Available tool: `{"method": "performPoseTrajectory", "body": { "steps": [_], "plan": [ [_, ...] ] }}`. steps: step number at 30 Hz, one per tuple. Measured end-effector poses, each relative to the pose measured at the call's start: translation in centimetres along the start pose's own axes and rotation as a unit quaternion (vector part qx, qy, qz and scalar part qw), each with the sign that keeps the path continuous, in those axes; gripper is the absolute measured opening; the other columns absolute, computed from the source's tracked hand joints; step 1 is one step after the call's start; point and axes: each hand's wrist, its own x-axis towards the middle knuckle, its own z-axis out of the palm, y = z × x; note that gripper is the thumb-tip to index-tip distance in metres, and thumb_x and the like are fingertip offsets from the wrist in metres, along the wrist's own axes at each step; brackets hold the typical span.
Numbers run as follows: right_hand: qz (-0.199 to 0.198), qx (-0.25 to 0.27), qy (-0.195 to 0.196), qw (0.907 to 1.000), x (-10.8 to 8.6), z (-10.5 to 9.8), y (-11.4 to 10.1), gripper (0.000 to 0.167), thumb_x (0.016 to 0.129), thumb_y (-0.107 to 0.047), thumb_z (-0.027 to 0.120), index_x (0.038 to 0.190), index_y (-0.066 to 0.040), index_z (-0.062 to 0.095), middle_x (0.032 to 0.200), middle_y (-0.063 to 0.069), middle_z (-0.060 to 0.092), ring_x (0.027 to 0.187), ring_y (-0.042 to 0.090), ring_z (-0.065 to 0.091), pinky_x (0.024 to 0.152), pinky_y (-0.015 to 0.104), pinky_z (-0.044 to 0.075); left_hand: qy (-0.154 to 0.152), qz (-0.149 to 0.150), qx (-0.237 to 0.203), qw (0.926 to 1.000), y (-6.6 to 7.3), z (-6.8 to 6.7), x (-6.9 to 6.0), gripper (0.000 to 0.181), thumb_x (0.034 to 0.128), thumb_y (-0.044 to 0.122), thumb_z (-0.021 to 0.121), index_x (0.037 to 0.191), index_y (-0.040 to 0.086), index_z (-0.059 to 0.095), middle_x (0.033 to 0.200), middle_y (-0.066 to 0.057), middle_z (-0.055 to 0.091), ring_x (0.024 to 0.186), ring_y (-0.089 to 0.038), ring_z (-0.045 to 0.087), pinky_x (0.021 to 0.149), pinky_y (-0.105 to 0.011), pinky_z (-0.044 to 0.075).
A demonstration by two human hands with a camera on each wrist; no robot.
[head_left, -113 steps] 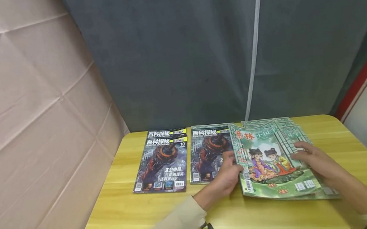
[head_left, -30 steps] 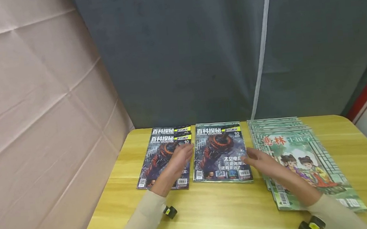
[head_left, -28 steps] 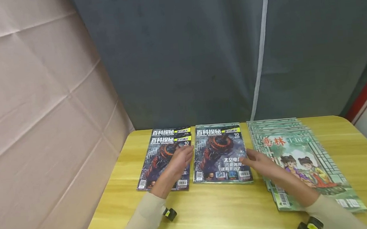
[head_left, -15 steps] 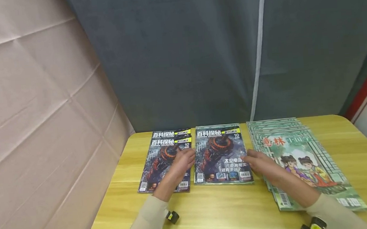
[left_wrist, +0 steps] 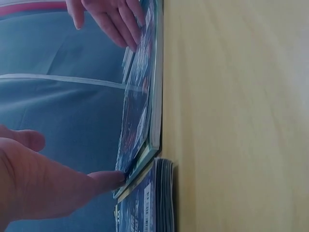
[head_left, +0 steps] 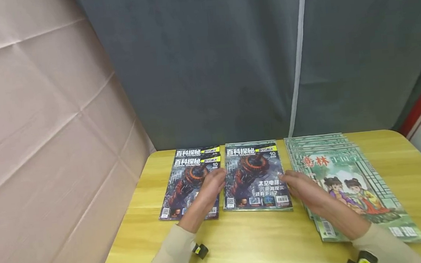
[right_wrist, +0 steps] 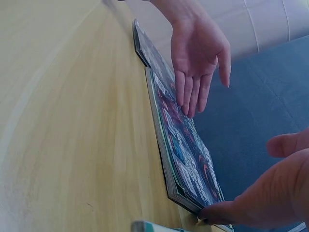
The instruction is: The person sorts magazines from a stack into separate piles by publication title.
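In the head view, a dark science magazine (head_left: 252, 175) lies on top of the middle stack, with pale green edges of other magazines showing under it. My left hand (head_left: 209, 187) is at that stack's left edge, fingers extended. Opposite it, my right hand (head_left: 308, 192) is at the right edge, also with straight fingers. The left wrist view has fingertips of the left hand (left_wrist: 53, 186) against the stack's side. From the right wrist, the right hand (right_wrist: 270, 191) touches a lower corner of the stack, while the left hand (right_wrist: 199, 55) faces it, palm showing.
Two matching dark magazines (head_left: 185, 189) overlap on the left, partly behind my left arm. A fanned pile of green magazines (head_left: 372, 201) lies on the right, partly under my right forearm. A grey curtain (head_left: 205, 66) hangs behind the wooden table (head_left: 249, 244).
Earlier both hands held a green magazine over the right pile. It now lies there, released, and the hands have moved left to either side of the middle stack, barely shifting in the last second.
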Motion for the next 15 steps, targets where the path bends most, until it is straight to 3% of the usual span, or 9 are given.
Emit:
{"method": "performPoseTrajectory", "body": {
  "steps": [5,10,15],
  "plan": [
    [-0.006,0.013,0.012,0.9998,0.1,-0.1,-0.2,0.089,0.111,-0.031,0.050,0.163,0.011,-0.009,0.173,0.032,-0.014,0.162,0.053,-0.002,0.134,0.060,0.005,0.022,-0.002,-0.002,0.9998,0.5,0.4,0.3,0.065,0.1073,0.029,0.054,0.157,-0.009,0.037,0.166,-0.026,0.038,0.159,-0.041,0.032,0.134,-0.052,0.027],
    [-0.010,0.041,0.019,0.9989,0.1,-0.1,-0.1,0.086,0.111,-0.027,0.048,0.163,0.010,-0.009,0.173,0.032,-0.011,0.162,0.052,0.001,0.135,0.060,0.006,0.057,-0.009,-0.058,0.9967,0.3,1.1,0.7,0.065,0.1063,0.022,0.056,0.159,-0.008,0.031,0.162,-0.026,0.039,0.153,-0.040,0.038,0.133,-0.052,0.029],
    [-0.007,0.073,0.033,0.9968,0.0,-0.1,0.0,0.082,0.111,-0.023,0.048,0.164,0.010,-0.006,0.174,0.032,-0.006,0.163,0.050,0.002,0.135,0.060,0.008,0.043,-0.025,-0.087,0.9949,0.0,2.2,1.2,0.065,0.1067,0.016,0.052,0.161,-0.007,0.024,0.156,-0.026,0.041,0.141,-0.037,0.046,0.127,-0.052,0.038]
  ]
}}
